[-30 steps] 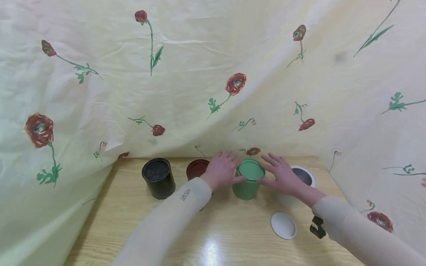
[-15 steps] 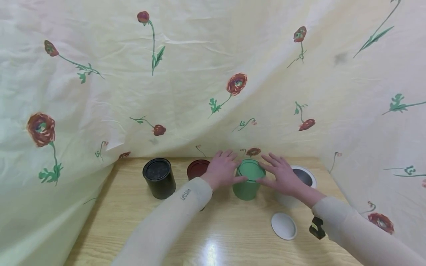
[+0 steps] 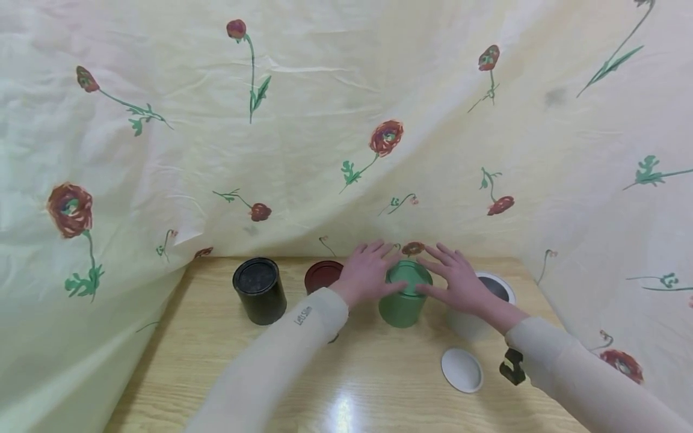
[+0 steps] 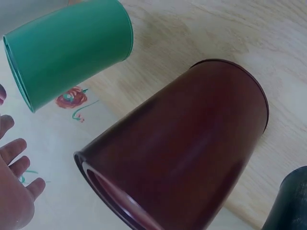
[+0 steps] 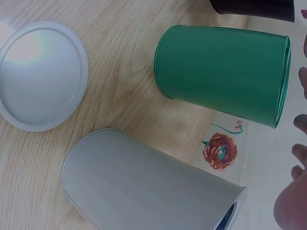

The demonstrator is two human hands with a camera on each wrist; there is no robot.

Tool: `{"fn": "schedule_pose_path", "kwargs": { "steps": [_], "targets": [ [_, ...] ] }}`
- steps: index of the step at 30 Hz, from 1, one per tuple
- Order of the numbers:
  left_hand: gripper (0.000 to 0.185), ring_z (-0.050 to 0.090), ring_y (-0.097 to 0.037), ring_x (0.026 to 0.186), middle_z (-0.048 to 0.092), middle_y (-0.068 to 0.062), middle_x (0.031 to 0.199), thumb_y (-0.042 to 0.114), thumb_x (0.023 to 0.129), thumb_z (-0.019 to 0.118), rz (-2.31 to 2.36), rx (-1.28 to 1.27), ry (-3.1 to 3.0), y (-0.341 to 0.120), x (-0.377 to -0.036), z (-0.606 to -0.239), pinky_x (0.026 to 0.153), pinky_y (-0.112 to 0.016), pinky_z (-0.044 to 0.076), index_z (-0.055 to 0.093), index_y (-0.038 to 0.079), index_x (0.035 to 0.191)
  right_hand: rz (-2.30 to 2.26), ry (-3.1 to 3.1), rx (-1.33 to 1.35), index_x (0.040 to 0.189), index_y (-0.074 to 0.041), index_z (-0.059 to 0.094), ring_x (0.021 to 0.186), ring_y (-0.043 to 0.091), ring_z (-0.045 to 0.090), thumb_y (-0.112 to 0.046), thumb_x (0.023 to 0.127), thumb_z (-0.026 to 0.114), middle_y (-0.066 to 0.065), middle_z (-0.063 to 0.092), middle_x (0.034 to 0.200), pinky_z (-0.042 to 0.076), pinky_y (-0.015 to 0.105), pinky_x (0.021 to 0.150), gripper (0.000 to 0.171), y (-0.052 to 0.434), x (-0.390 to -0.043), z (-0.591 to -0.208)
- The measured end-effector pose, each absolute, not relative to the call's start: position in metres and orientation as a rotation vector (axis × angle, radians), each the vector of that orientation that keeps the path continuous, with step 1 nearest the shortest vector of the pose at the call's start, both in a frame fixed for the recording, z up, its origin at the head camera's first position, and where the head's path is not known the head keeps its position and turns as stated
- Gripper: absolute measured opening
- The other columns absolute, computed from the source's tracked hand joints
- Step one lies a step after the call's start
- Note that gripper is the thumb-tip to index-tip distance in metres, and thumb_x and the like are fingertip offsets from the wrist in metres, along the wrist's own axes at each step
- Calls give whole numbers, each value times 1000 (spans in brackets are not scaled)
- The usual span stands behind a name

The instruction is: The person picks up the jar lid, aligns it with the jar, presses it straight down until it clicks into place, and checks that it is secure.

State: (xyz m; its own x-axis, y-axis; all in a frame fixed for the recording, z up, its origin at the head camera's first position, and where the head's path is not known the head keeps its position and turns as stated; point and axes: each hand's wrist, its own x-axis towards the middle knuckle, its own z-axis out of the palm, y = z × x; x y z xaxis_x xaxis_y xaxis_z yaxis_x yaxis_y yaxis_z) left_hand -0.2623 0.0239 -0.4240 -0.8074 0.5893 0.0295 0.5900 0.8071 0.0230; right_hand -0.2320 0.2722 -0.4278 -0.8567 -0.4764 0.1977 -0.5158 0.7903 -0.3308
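Observation:
In the head view a green can stands upright with its green lid on top. My left hand is at the left of that lid and my right hand at its right, both with fingers spread. In the wrist views a gap shows between the fingers and the can's top. Whether the thumbs touch the lid I cannot tell. A dark red can stands below my left hand, partly hidden by the arm. Beneath my right wrist is a grey can with its top open; a round pale lid lies in front of it.
A black can stands at the back left of the wooden table. Behind the cans and along both sides hangs a cream cloth with printed red flowers. My right sleeve carries a small black clip.
Both hands have shifted slightly inward over the green lid, bringing the thumbs a little closer together. The cans and the pale lid stay put; the view has drifted slightly.

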Motion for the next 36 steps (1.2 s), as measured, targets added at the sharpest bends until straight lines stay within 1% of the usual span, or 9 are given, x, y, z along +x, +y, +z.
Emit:
{"fn": "schedule_pose_path", "kwargs": {
  "steps": [8, 14, 19, 22, 26, 28, 33, 34, 36],
  "targets": [
    [75, 26, -25, 162, 32, 0, 175, 74, 103, 46, -78, -958, -2994, 25, -263, -434, 131, -52, 26, 41, 34, 166, 584, -2912, 785, 151, -4, 60, 155, 57, 24, -36, 99, 76, 28, 41, 165, 14, 80, 121, 63, 271, -234, -433],
    [74, 27, -26, 162, 34, -1, 174, 75, 103, 45, -63, -965, -3002, 23, -264, -437, 131, -52, 26, 45, 33, 164, 572, -2963, 787, 148, -4, 63, 156, 58, 22, -38, 100, 75, 27, 37, 168, 12, 80, 122, 60, 268, -236, -433],
    [73, 23, -27, 163, 34, -1, 174, 76, 103, 44, -45, -955, -3051, 23, -265, -435, 131, -53, 24, 46, 35, 163, 605, -2963, 799, 147, -4, 64, 155, 59, 21, -39, 99, 76, 29, 37, 167, 12, 81, 121, 61, 269, -239, -435],
    [73, 21, -28, 164, 34, -1, 174, 76, 103, 45, -24, -956, -3070, 23, -267, -432, 131, -53, 23, 45, 35, 164, 594, -2911, 849, 149, -6, 63, 154, 60, 21, -45, 102, 72, 30, 39, 165, 11, 82, 120, 61, 274, -246, -445],
    [73, 22, -28, 164, 35, -1, 174, 75, 102, 47, 27, -959, -3071, 24, -269, -428, 131, -53, 25, 45, 35, 164, 542, -2881, 882, 149, -8, 64, 154, 59, 23, -56, 102, 67, 29, 40, 165, 13, 83, 119, 67, 277, -252, -449],
    [74, 22, -27, 164, 35, 0, 174, 76, 102, 46, 44, -962, -3074, 25, -269, -427, 131, -52, 25, 44, 36, 164, 517, -2895, 864, 146, -7, 66, 154, 60, 23, -55, 99, 71, 29, 42, 164, 15, 83, 118, 67, 274, -251, -444],
    [74, 21, -26, 164, 36, 2, 173, 76, 103, 45, 44, -966, -3094, 25, -269, -428, 131, -52, 25, 43, 36, 165, 457, -2954, 810, 143, -6, 68, 154, 60, 24, -42, 96, 79, 29, 44, 163, 15, 83, 119, 61, 269, -247, -436],
    [74, 21, -26, 164, 36, 2, 173, 76, 103, 45, 43, -965, -3095, 25, -269, -428, 131, -52, 25, 42, 37, 165, 449, -2960, 805, 144, -6, 67, 154, 59, 24, -42, 96, 79, 28, 44, 163, 15, 83, 119, 61, 270, -248, -437],
    [74, 22, -27, 164, 37, 1, 173, 76, 103, 45, 35, -957, -3097, 25, -270, -427, 131, -52, 26, 42, 37, 165, 423, -2952, 813, 147, -8, 66, 154, 59, 25, -47, 97, 77, 28, 43, 163, 16, 83, 119, 63, 272, -250, -441]
  ]
}}
